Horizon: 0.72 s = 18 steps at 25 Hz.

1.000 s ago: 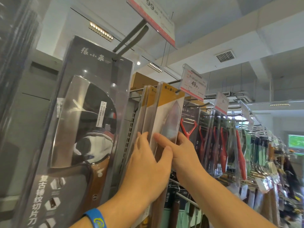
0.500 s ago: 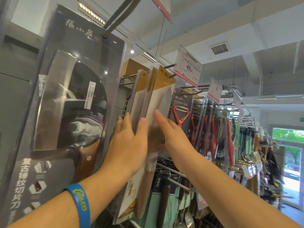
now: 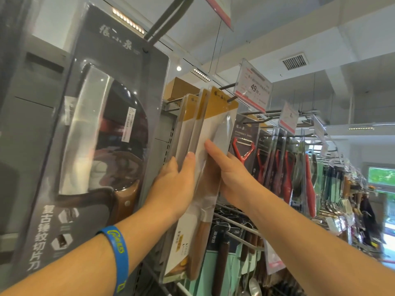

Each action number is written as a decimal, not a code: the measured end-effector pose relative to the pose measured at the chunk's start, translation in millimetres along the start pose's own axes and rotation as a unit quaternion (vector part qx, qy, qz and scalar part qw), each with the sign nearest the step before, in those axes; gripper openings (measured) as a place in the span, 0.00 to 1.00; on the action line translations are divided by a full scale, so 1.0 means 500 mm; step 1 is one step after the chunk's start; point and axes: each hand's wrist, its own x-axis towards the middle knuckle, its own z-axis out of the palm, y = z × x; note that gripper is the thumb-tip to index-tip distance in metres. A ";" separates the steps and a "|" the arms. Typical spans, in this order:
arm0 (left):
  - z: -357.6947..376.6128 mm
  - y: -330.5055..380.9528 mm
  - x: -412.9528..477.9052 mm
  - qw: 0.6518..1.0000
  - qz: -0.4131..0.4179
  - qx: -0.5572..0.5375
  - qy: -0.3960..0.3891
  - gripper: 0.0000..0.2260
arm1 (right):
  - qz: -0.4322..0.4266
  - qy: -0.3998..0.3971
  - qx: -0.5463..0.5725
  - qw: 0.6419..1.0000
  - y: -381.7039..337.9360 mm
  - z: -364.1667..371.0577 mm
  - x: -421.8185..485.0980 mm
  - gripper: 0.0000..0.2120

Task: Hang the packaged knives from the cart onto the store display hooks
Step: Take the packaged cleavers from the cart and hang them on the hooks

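Observation:
Several yellow-topped packaged knives (image 3: 222, 103) hang together on a display hook (image 3: 229, 99), whose tip pokes out through the front pack's hole. My left hand (image 3: 177, 184) grips the packs' left edge, thumb on the front and fingers tucked behind. My right hand (image 3: 233, 171) pinches the front pack's right edge, its thumb pressed on the clear front and its fingers hidden behind. The cart is out of view.
A large dark packaged cleaver (image 3: 102, 135) hangs close at the left on a long hook (image 3: 168, 16). A price tag marked 49 (image 3: 253, 88) sits above the hook. Red peelers (image 3: 243, 150) and more utensils hang to the right and below.
My left hand has slid left, away from my right hand, and now clasps the packs' left edge. Both hands stay on the yellow-topped packs. My view has shifted closer.

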 end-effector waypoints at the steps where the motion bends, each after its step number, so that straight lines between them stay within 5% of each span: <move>1: -0.001 0.002 0.000 1.000 0.001 0.007 0.006 0.33 | 0.000 -0.003 0.009 1.000 0.000 -0.004 0.000 0.33; 5: -0.002 0.012 -0.011 0.999 0.019 0.002 0.026 0.32 | -0.003 -0.021 0.030 0.999 -0.001 -0.010 -0.003 0.26; 12: 0.017 0.029 -0.030 0.998 0.050 0.024 0.041 0.32 | -0.005 -0.020 0.011 1.000 0.003 -0.020 -0.006 0.33; 15: -0.001 0.015 -0.014 0.998 0.038 0.028 0.034 0.33 | 0.026 0.023 0.037 0.999 0.004 -0.031 0.001 0.46; 18: -0.018 0.012 0.006 0.997 -0.007 -0.070 0.021 0.33 | 0.038 0.049 0.090 0.994 0.000 -0.043 0.021 0.42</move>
